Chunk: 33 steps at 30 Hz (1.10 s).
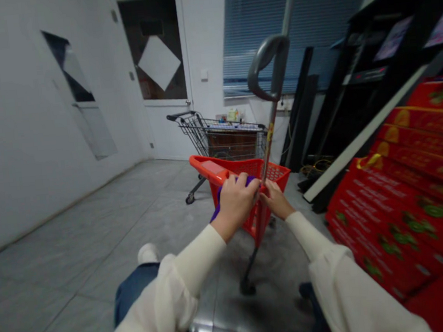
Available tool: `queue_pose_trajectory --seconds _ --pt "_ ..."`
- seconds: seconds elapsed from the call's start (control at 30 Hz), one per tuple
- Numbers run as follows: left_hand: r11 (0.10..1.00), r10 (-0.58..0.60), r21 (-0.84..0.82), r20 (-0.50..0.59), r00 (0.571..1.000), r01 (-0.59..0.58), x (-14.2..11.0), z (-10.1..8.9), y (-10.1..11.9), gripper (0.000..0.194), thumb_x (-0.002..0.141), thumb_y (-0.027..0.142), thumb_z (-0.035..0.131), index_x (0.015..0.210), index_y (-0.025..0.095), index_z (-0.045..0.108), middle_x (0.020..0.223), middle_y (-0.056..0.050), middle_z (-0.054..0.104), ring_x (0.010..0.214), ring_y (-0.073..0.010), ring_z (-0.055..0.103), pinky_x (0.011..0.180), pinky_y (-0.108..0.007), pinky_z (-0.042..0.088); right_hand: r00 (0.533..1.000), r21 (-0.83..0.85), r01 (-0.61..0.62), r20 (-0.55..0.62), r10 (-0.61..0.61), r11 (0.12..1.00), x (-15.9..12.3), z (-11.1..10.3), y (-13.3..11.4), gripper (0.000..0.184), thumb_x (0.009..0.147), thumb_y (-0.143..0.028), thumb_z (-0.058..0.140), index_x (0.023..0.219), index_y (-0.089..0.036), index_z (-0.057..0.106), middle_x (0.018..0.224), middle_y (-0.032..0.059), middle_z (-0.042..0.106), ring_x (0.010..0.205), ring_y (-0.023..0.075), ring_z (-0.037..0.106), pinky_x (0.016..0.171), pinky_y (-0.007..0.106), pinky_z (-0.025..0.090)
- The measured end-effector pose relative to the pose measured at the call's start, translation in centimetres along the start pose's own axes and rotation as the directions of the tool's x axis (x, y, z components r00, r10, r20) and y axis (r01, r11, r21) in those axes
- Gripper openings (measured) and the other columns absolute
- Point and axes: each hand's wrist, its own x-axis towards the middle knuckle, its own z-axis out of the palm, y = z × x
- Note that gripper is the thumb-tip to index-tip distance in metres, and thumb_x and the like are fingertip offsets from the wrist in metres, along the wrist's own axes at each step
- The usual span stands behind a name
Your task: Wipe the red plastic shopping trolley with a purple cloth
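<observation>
In front of me stands a small red plastic shopping cart [258,220] on thin legs with casters. My left hand [237,201] is closed over a purple cloth [216,208], pressing it against the near rim of the cart. Most of the cloth is hidden under the fingers. Beside it, my right hand [276,200] is closed on the cart's rim near the foot of a metal pole [269,141]. The pole rises from the cart and carries a grey loop [283,66]. The cart's orange-red handle [211,168] extends to the left.
Behind the red cart is a larger black wire cart [197,132] holding a brown box [232,143]. Red boxes [402,211] are stacked at the right, near a leaning white board [363,134] and black racks. A door [171,131] is at the back; grey tiles cover the floor.
</observation>
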Motion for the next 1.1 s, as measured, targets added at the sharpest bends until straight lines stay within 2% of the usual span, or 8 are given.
queue_pose_trajectory --seconds 0.07,0.37,0.53,0.63,0.77,0.93,1.03,1.1 --pt "1.0 0.013 -0.006 -0.013 1.0 -0.013 0.0 0.2 0.1 0.026 0.098 0.038 0.047 0.112 0.028 0.067 0.113 -0.009 0.061 0.097 -0.024 0.052 0.081 -0.035 0.042 0.999 0.031 -0.023 0.041 0.022 0.999 0.1 -0.2 -0.3 0.066 0.094 -0.07 0.032 0.126 -0.018 0.058 0.121 0.0148 0.063 0.117 0.0291 0.055 0.104 0.047 0.043" --pt "0.91 -0.397 0.099 -0.075 0.915 0.403 0.5 -0.4 -3.9 0.027 0.097 0.036 0.048 0.11 0.022 0.067 0.103 -0.011 0.063 0.089 -0.0249 0.056 0.076 -0.035 0.043 0.989 -0.078 -0.146 0.008 0.147 0.986 0.5 1.9 -7.4 0.054 0.094 -0.063 0.045 0.117 -0.017 0.061 0.115 0.0144 0.066 0.111 0.0285 0.056 0.101 0.042 0.041" --pt "0.977 -0.156 0.118 -0.171 0.973 0.177 -2.2 0.2 -2.7 0.023 0.096 0.036 0.052 0.106 0.024 0.069 0.113 -0.012 0.064 0.097 -0.0267 0.055 0.082 -0.039 0.043 0.985 -0.152 -0.01 0.166 0.035 0.988 1.1 2.0 -6.8 0.042 0.105 -0.035 0.026 0.127 -0.023 0.059 0.126 0.0096 0.066 0.117 0.0233 0.056 0.11 0.048 0.032" --pt "0.983 -0.142 0.073 -0.286 0.948 0.169 -2.8 1.3 -4.0 0.025 0.097 0.035 0.051 0.107 0.025 0.071 0.117 -0.012 0.065 0.103 -0.0263 0.055 0.086 -0.039 0.043 0.963 -0.229 0.051 0.27 0.013 0.972 1.1 2.4 -4.8 0.047 0.104 -0.023 0.021 0.132 -0.017 0.058 0.129 0.0132 0.065 0.117 0.023 0.056 0.105 0.044 0.037" --pt "0.968 -0.206 0.041 -0.435 0.877 0.248 -4.4 5.1 -6.2 0.025 0.096 0.034 0.053 0.11 0.025 0.072 0.121 -0.013 0.065 0.111 -0.0274 0.055 0.093 -0.042 0.042 0.959 -0.252 0.101 0.283 -0.026 0.963 0.8 3.8 -4.9 0.049 0.104 -0.022 0.02 0.138 -0.014 0.054 0.137 0.0141 0.06 0.12 0.021 0.054 0.103 0.037 0.038" --pt "0.997 0.007 0.071 -0.414 0.91 0.025 -7.7 9.9 -8.1 0.027 0.094 0.023 0.055 0.115 0.031 0.071 0.123 -0.01 0.066 0.118 -0.0244 0.055 0.098 -0.039 0.043 0.953 -0.271 0.0 0.293 0.083 0.963 0.9 4.1 -7.5 0.047 0.105 -0.032 0.026 0.147 -0.024 0.046 0.134 0.0096 0.062 0.113 0.0219 0.056 0.099 0.037 0.04" --pt "0.985 0.155 0.137 -0.415 0.897 -0.107 -7.3 9.5 -9.6 0.028 0.094 0.021 0.056 0.114 0.033 0.071 0.12 -0.007 0.069 0.115 -0.0228 0.058 0.096 -0.037 0.045 0.935 -0.214 0.032 0.351 0.047 0.976 1.4 3.6 -8.4 0.048 0.103 -0.032 0.031 0.149 -0.023 0.043 0.134 0.0093 0.063 0.116 0.0225 0.055 0.101 0.037 0.041" --pt "0.987 0.121 0.149 -0.45 0.885 -0.059 -6.2 8.6 -10.2 0.025 0.094 0.023 0.058 0.114 0.032 0.071 0.122 -0.008 0.068 0.114 -0.024 0.058 0.096 -0.039 0.045 0.927 -0.179 0.062 0.375 0.01 0.982 1.6 3.4 -8.7 0.05 0.102 -0.03 0.033 0.15 -0.021 0.042 0.135 0.0091 0.062 0.118 0.0222 0.056 0.102 0.036 0.041"
